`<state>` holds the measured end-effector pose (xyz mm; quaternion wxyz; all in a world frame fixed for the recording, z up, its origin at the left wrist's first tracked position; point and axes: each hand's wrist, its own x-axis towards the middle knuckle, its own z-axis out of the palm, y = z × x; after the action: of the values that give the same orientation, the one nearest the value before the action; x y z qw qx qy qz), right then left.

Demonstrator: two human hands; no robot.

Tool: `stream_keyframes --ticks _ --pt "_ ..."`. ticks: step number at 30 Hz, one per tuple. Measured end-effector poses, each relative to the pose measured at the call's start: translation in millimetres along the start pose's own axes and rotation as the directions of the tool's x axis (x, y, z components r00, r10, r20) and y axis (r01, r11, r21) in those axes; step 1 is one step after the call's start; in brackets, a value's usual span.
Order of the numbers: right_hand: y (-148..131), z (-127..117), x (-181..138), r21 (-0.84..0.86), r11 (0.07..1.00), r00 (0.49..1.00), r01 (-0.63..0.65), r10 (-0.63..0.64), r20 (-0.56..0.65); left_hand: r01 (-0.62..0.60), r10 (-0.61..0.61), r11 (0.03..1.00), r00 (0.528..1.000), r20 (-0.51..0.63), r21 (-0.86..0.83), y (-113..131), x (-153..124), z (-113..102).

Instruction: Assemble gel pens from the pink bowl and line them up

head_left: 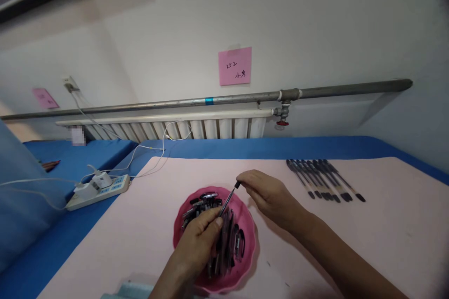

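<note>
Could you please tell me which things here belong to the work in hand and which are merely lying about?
In use: left hand and right hand, both gripping one pen; pink bowl of pen parts; row of pens on the mat.
Lying about: power strip with chargers; pink note on the wall; radiator.

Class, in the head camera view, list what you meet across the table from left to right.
White power strip with plugged-in chargers → round pink plastic bowl of black pen parts → right hand → row of black pens on the pink mat.
</note>
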<state>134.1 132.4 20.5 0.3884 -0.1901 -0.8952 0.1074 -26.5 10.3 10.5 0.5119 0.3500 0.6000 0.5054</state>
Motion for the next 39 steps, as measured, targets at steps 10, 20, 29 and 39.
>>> stream_keyframes --ticks 10,20,29,39 --pt "0.6 0.5 -0.7 -0.017 0.999 0.999 0.046 -0.046 0.028 0.019 -0.021 0.999 0.998 0.053 0.035 0.0 -1.0 0.2" --pt "-5.8 1.3 0.4 0.041 0.998 0.997 0.037 -0.040 0.067 0.057 -0.057 0.998 0.997 0.053 0.007 -0.1 -0.9 1.7" --pt "-25.7 23.1 1.9 0.719 0.461 0.757 -0.520 0.638 0.139 0.079 -0.076 0.989 0.997 0.025 -0.125 0.5 -1.5 7.5" --pt "-41.3 39.3 0.3 0.819 -0.148 0.565 -0.555 0.655 0.502 -0.028 0.012 0.980 0.997 -0.082 -0.198 -8.1 2.9 15.5"
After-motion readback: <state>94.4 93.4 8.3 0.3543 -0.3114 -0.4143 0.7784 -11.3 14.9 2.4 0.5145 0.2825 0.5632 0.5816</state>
